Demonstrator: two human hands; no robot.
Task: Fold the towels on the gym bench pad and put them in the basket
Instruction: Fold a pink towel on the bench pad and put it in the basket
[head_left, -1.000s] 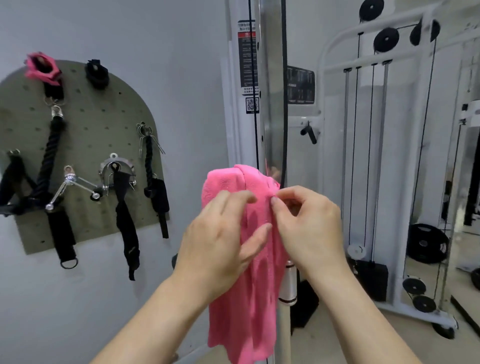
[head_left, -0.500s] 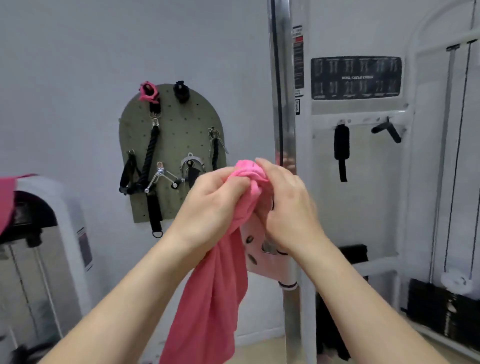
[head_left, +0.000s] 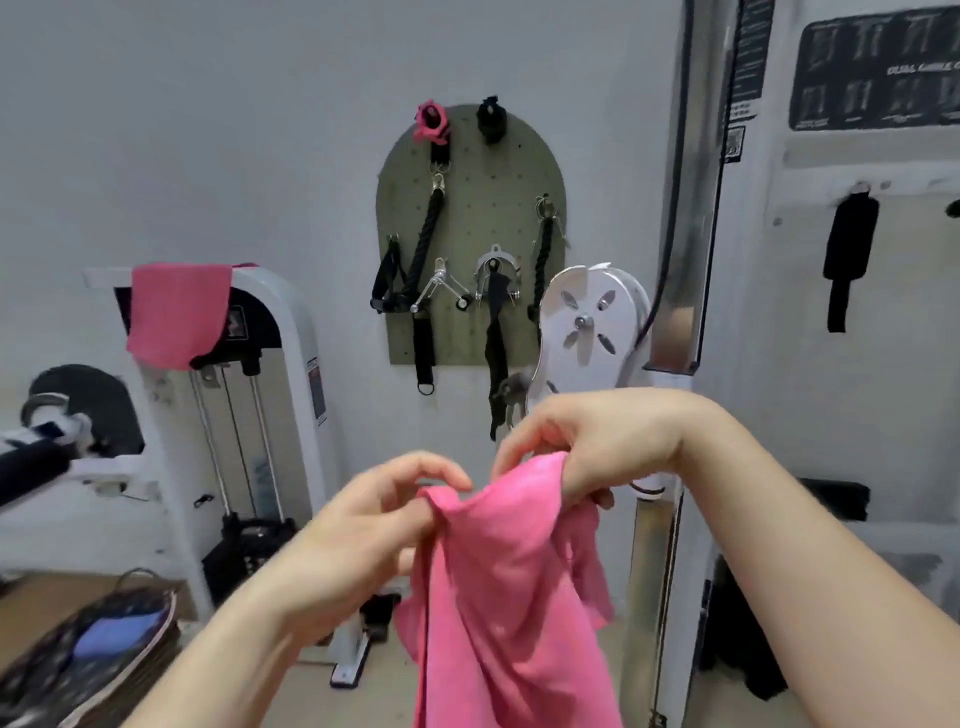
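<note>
A pink towel (head_left: 509, 597) hangs in the air in front of me, its lower part falling out of view at the bottom. My left hand (head_left: 363, 525) pinches its top edge on the left. My right hand (head_left: 597, 447) grips the top edge on the right, fingers curled over the cloth. A second pink towel (head_left: 176, 312) is draped over the top of a white weight machine (head_left: 291, 374) at the left. A dark patterned basket (head_left: 88, 660) with something blue inside sits at the bottom left. The bench pad is not in view.
A green pegboard (head_left: 467, 156) with black straps, ropes and metal handles hangs on the wall ahead. A cable machine column (head_left: 691, 208) with a white pulley plate (head_left: 587, 322) stands at right. A black padded bar (head_left: 31, 462) reaches in from the left.
My view has swung left and down, bringing the weight machine, second towel and basket into sight. My hands have come lower and moved apart along the towel's top edge, spreading the bunched cloth.
</note>
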